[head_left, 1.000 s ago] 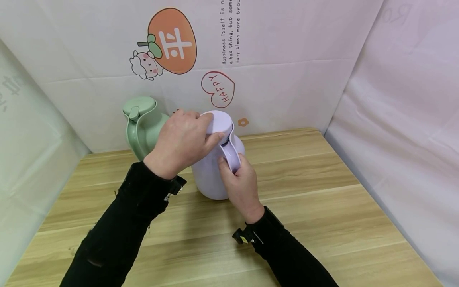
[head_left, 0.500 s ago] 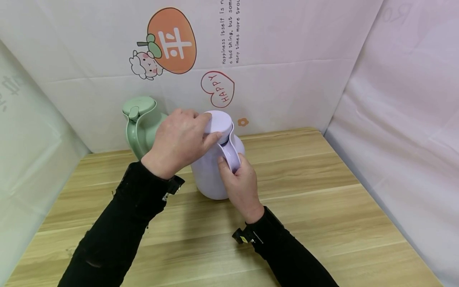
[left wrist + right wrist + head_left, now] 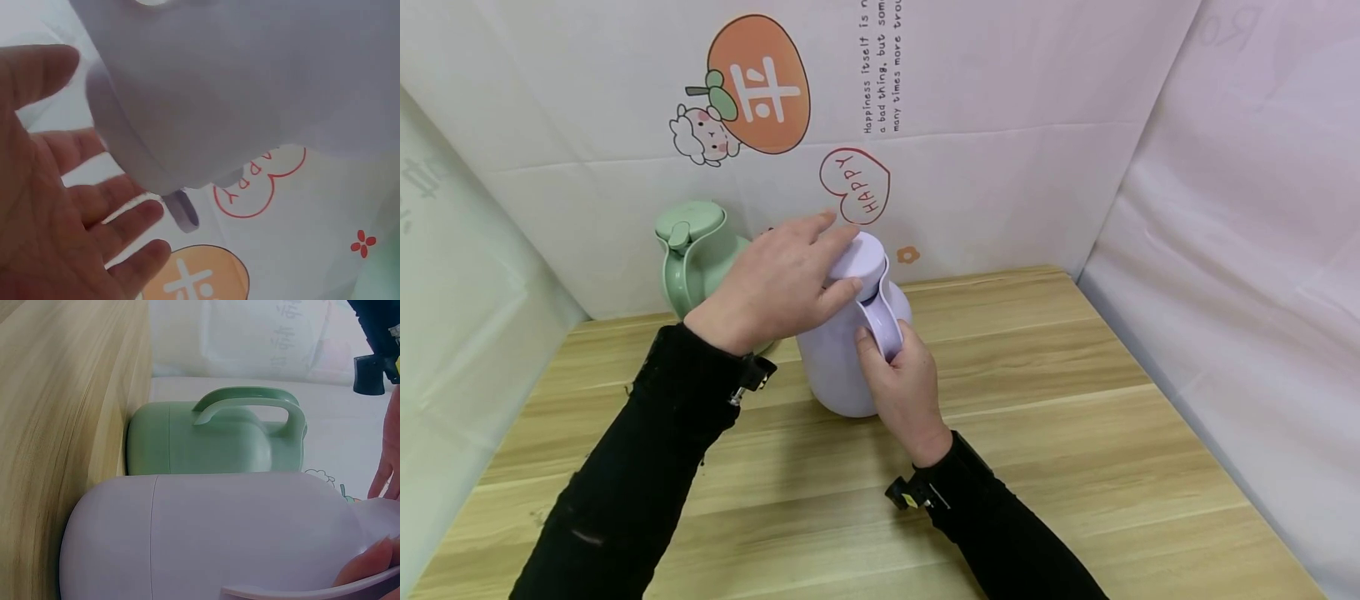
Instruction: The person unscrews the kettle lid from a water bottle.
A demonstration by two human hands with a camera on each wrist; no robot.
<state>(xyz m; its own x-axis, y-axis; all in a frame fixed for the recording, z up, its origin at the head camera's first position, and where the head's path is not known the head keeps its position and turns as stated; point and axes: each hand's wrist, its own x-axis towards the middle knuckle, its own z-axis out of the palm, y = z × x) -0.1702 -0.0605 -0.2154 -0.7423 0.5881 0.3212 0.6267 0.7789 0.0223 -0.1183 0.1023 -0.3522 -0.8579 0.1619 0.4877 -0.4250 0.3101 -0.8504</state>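
A lavender thermos jug (image 3: 838,375) stands upright on the wooden table in the head view. My right hand (image 3: 906,396) grips its handle (image 3: 883,327), thumb lying along the near side. At the top, my left hand (image 3: 778,279) is beside the round lid (image 3: 861,257), its fingers extended around the far side and its thumb near the front. The left wrist view shows those fingers (image 3: 119,197) spread and relaxed near the jug's top, where a small lavender tab (image 3: 181,211) sticks out. Whether any fingertip touches the lid cannot be told.
A green thermos jug (image 3: 691,221) stands behind and left, partly hidden by my left hand; the right wrist view shows its body (image 3: 212,444) close to the lavender one. Printed white cloth (image 3: 1000,167) hangs behind the wooden table (image 3: 1037,400) and along both sides.
My left hand's fingers have loosened from the lid and straightened, and its wrist has shifted slightly left. The right hand and the lavender jug stay where they were.
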